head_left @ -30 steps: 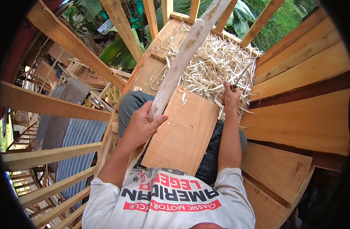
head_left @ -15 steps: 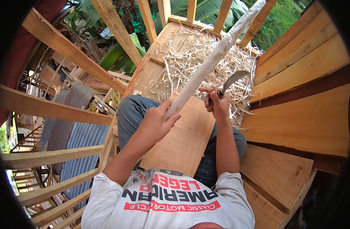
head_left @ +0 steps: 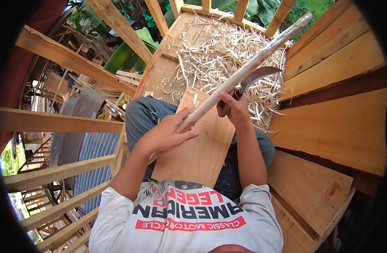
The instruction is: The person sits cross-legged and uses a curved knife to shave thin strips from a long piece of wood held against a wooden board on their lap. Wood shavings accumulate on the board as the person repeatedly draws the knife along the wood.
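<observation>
left hand [head_left: 167,131] gripping pale pole [head_left: 246,69], right hand [head_left: 238,111] holding curved knife [head_left: 255,78]

Pole [head_left: 265,52]: wood, patchy surface; knife blade [head_left: 259,75]: metal; board [head_left: 197,154]: smooth, matt wood.

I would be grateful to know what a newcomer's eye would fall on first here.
Probably the long pale wooden pole, slanting up rightward from the left hand. Next come the curved, grey-bladed knife in the right hand and the heap of curly cream wood shavings beyond both hands.
</observation>
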